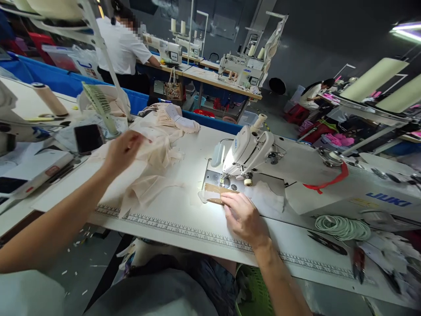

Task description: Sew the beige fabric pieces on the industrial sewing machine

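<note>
Much of what sits under your right hand (242, 216) is washed out by the machine lamp: the small brown card-like strip (217, 190) at the needle plate is partly covered by your fingertips, and you cannot tell from here whether any fabric lies beneath it. The needle itself is hidden behind the head of the white industrial sewing machine (250, 147). Your right hand lies palm down, fingers spread flat and pressing on the strip, not closed around anything, wrist resting near the printed ruler strip (184, 229) along the edge of the white table (187, 166).

Your left arm stretches out and up to the left. Your left hand (123, 149) is raised above the table with its fingers pinched on the edge of the pale peach sheer fabric (154, 164), which trails down in a loose heap; it looks like one piece, though more may be folded in.

You can count one coil of pale green elastic cord (343, 228) on the right, one green handheld fan (98, 107) at the left, and two other people in the background.
</note>
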{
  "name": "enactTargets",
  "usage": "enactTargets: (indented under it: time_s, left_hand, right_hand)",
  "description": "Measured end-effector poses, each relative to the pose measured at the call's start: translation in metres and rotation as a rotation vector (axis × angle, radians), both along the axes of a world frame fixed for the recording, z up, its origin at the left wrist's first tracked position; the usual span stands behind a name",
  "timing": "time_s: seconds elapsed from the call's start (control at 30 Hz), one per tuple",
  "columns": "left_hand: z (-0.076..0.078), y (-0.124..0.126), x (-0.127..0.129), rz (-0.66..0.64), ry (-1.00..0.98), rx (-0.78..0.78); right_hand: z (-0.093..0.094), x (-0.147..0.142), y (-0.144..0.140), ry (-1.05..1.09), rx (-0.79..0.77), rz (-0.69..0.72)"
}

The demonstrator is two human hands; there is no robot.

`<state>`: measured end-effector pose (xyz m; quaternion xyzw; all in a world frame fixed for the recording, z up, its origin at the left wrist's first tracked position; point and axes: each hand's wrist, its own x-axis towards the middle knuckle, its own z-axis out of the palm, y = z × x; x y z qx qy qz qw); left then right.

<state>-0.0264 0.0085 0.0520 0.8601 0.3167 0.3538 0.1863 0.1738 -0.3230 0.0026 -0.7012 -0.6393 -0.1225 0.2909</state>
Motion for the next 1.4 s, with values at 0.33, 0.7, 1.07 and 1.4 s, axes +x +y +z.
enactTargets:
  time_s: [0.33, 0.7, 1.07, 1.4]
  left_hand:
    - [-0.036, -0.067, 0.028, -0.633, 0.440, -0.119]
    - [-0.021, -0.107, 0.103, -0.815, 0.311, -0.298]
    - [-0.050, -0.105, 0.135, -0.806, 0.431, -0.484]
    - [-0.043, -0.107, 0.137, -0.789, 0.465, -0.496]
  right_hand:
    - [0.001, -0.010, 0.005, -0.174, -0.203, -0.030]
    - [0.001, -0.007, 0.012, -0.244, -0.267, -0.082]
    - [0.000, -0.003, 0.008, -0.217, -0.213, -0.089]
    - [-0.002, 0.002, 0.009, -0.104, -0.213, -0.198]
